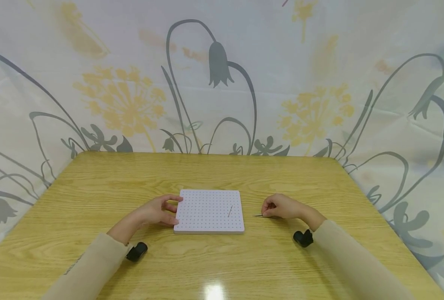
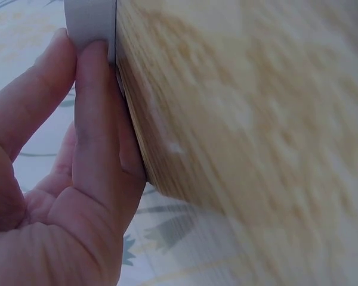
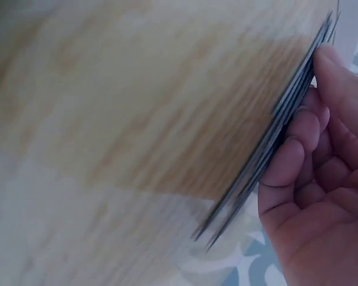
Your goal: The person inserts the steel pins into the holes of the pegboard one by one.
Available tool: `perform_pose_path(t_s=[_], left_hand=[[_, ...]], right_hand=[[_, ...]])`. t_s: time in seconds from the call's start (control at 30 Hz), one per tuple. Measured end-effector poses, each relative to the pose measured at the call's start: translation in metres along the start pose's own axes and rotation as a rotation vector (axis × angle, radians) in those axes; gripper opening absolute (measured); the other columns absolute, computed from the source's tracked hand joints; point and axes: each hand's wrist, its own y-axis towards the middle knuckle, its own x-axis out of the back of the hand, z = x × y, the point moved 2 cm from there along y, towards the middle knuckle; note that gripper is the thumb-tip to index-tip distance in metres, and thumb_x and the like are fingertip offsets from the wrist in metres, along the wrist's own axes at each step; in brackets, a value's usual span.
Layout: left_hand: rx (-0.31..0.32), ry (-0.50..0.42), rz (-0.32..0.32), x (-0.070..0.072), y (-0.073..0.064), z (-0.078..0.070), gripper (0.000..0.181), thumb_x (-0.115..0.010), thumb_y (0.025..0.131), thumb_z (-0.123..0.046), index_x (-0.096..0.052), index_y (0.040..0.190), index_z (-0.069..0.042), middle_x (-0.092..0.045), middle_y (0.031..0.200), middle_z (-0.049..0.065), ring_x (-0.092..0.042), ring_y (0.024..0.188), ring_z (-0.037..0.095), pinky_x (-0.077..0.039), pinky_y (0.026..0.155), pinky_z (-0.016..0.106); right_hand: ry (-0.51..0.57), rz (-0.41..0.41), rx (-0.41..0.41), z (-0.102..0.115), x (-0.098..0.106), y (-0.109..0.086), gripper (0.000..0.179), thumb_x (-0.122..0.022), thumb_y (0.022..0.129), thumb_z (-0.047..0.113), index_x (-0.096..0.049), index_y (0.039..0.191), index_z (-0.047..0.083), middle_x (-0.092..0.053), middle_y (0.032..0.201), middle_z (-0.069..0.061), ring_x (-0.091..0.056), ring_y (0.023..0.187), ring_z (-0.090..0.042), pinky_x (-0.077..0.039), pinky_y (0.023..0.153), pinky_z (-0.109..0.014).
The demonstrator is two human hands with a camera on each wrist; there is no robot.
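Note:
A white board (image 1: 206,208) dotted with rows of small holes lies flat on the table. My left hand (image 1: 156,210) is at its left side, the fingertips and thumb resting on the edge; in the left wrist view, fingers (image 2: 95,107) press against the board's side (image 2: 90,21). To the right of the board, my right hand (image 1: 282,206) pinches several thin, dark, pointed metal needles (image 3: 268,149) between thumb and fingers, low over the table. A thin needle-like piece (image 1: 230,211) is on the right part of the board, slanted; whether it stands in a hole I cannot tell.
The wooden table (image 1: 150,271) extends around the board. Behind it hangs a flower-printed cloth (image 1: 206,104), which also runs along both sides. Black wrist cameras (image 1: 137,252) sit under the sleeves near the tabletop.

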Motion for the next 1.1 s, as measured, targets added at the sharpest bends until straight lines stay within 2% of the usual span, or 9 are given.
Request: perform_pose_path(t_s=[0.3, 0.63, 0.83, 0.97, 1.1], left_hand=[[0.005, 0.024, -0.007, -0.001, 0.001, -0.001, 0.068, -0.074, 0.076, 0.003, -0.041, 0.136, 0.0, -0.049, 0.111, 0.02, -0.055, 0.088, 0.022, -0.051, 0.071, 0.032], [0.006, 0.006, -0.011, -0.002, 0.0, 0.001, 0.068, -0.073, 0.076, 0.005, -0.041, 0.136, 0.001, -0.048, 0.11, 0.019, -0.055, 0.084, 0.021, -0.052, 0.071, 0.033], [0.003, -0.008, -0.006, -0.002, -0.001, 0.001, 0.068, -0.073, 0.076, 0.006, -0.04, 0.136, 0.001, -0.047, 0.111, 0.02, -0.055, 0.086, 0.023, -0.052, 0.071, 0.034], [0.001, -0.016, -0.008, -0.001, 0.0, 0.0, 0.068, -0.073, 0.076, 0.005, -0.04, 0.136, 0.001, -0.047, 0.11, 0.02, -0.055, 0.086, 0.022, -0.052, 0.071, 0.034], [0.004, -0.011, -0.012, 0.0, 0.001, 0.001, 0.068, -0.073, 0.076, 0.004, -0.041, 0.136, 0.0, -0.048, 0.11, 0.02, -0.056, 0.084, 0.022, -0.052, 0.071, 0.033]], right_hand=[[-0.013, 0.0, 0.014, -0.001, -0.002, -0.001, 0.01, -0.054, 0.095, 0.008, -0.059, 0.088, 0.002, -0.054, 0.078, 0.002, -0.043, 0.066, -0.007, -0.039, 0.061, -0.024], [0.019, -0.139, 0.073, 0.002, -0.004, 0.0, 0.008, -0.056, 0.094, 0.009, -0.057, 0.092, 0.002, -0.058, 0.078, -0.004, -0.049, 0.066, -0.01, -0.043, 0.058, -0.025], [0.096, -0.165, 0.029, 0.007, -0.005, 0.001, 0.012, -0.056, 0.094, 0.008, -0.059, 0.098, -0.003, -0.061, 0.083, -0.008, -0.058, 0.069, -0.017, -0.05, 0.061, -0.028], [0.158, -0.162, -0.003, 0.01, -0.006, 0.002, 0.01, -0.059, 0.092, 0.006, -0.058, 0.095, -0.003, -0.064, 0.085, -0.009, -0.062, 0.074, -0.018, -0.053, 0.063, -0.029], [0.178, -0.164, 0.005, 0.015, -0.008, 0.007, 0.009, -0.062, 0.09, 0.008, -0.056, 0.09, 0.001, -0.066, 0.083, -0.008, -0.061, 0.074, -0.014, -0.051, 0.063, -0.026]])
